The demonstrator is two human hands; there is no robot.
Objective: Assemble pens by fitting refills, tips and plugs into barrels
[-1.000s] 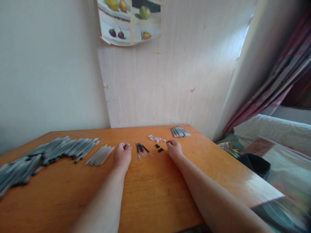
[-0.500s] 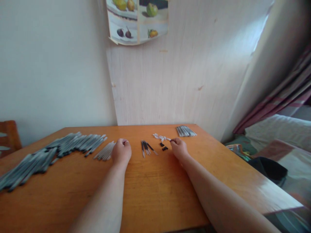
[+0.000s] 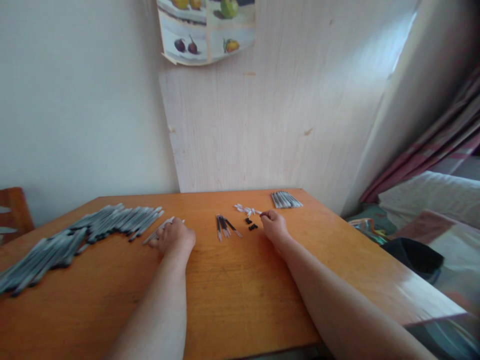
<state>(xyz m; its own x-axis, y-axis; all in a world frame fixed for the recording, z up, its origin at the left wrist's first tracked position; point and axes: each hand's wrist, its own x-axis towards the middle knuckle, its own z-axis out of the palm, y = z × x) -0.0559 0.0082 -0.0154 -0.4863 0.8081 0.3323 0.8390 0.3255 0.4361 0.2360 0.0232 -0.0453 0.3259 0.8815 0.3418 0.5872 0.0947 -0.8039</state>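
Note:
My left hand (image 3: 174,237) lies over a row of clear pen barrels (image 3: 153,235), palm down. Its fingers are apart and reach onto the barrels, covering most of them. My right hand (image 3: 275,226) is closed in a pinch beside a small pile of white pieces (image 3: 245,209). Whatever its fingertips hold is too small to make out. Just left of that hand are a few small black pieces (image 3: 252,226). Between my hands lie several dark pen refills (image 3: 224,226) with pale tips, fanned out on the table.
A large heap of grey pens with black ends (image 3: 112,222) spreads over the left of the wooden table (image 3: 221,295). A neat row of grey pens (image 3: 285,199) lies at the back right. A chair (image 3: 15,212) stands at the left, and a dark bag (image 3: 414,257) sits beyond the right edge.
My left hand has gone from a closed fist to the left and down onto the clear barrels, its fingers spreading. My right hand stays pinched in nearly the same place.

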